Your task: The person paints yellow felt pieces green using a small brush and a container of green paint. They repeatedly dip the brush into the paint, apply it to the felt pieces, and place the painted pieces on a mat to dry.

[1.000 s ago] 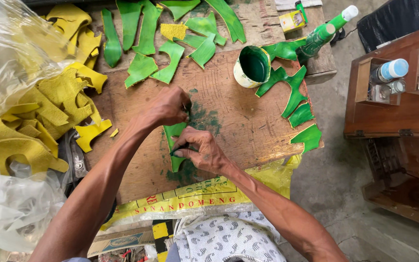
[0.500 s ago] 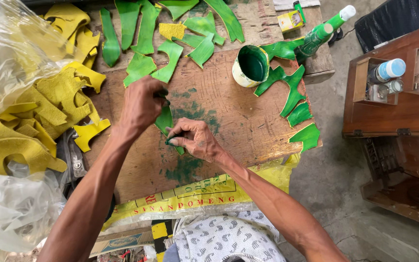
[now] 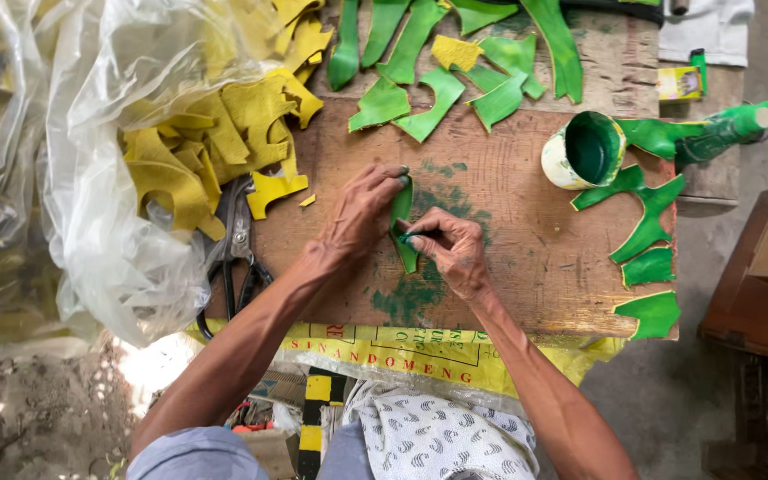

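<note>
My left hand [image 3: 359, 216] and my right hand [image 3: 452, 252] meet over the middle of a wooden board [image 3: 526, 267]. Between them they pinch a small green-painted piece [image 3: 402, 222], held on edge just above a green paint smear on the board. The left fingers grip its upper end, and the right fingertips press its lower side. A small brush may be in the right hand, but I cannot tell.
An open tin of green paint [image 3: 584, 151] stands at the board's right. Green-painted cut pieces [image 3: 646, 222] lie right and along the top [image 3: 420, 98]. Yellow unpainted pieces [image 3: 197, 151] pile at left by a plastic bag [image 3: 100, 178]. Scissors [image 3: 237, 258] lie near the left edge.
Both hands lifted the green piece off the board, carried it up-left, then brought it back toward the middle, now held on edge between the fingers.
</note>
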